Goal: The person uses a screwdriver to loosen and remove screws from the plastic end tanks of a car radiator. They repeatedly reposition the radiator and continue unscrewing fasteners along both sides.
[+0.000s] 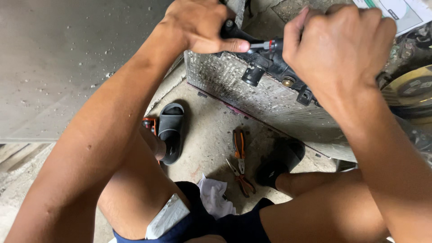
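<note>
Screwdriver [263, 45] lying level across the radiator [270, 96] top, handle wrapped tight in left hand [200, 22] fingers, thumb along the shaft; right hand [339, 42] curled closed over the tip end, wrist bent down

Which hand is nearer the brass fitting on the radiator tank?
Right. The right hand sits just above the brass fitting; the left hand grips the tool farther left.
</note>
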